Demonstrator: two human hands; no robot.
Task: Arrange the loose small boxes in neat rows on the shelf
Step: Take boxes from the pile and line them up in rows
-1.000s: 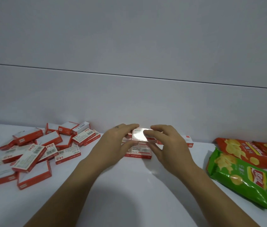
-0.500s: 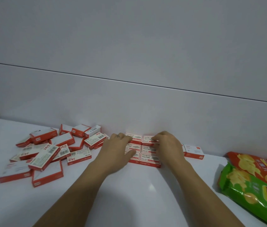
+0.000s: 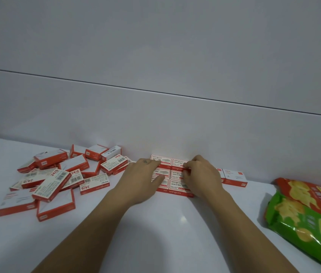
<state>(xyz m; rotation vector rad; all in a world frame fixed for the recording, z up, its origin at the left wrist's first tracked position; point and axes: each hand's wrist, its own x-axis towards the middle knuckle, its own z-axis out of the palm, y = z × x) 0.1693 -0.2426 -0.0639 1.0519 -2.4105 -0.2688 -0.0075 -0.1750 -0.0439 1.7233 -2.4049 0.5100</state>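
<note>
— Lowered since a second ago, nothing held aloft now: red-and-white cardboard box grid (image 3: 176, 175) flat, butted against the grey back wall (image 3: 155, 125) of the white shelf (image 3: 155, 233) for a straight line.

— Squeezing from both flanks to close gaps. Left hand (image 3: 141, 176) relaxed, pressing the left column; right hand (image 3: 203, 176) bent over the back row, pinching or nudging, cannot tell.

— Long axes parallel to the wall, labels up. Loose red-and-white pile (image 3: 51, 183) waiting left.
</note>
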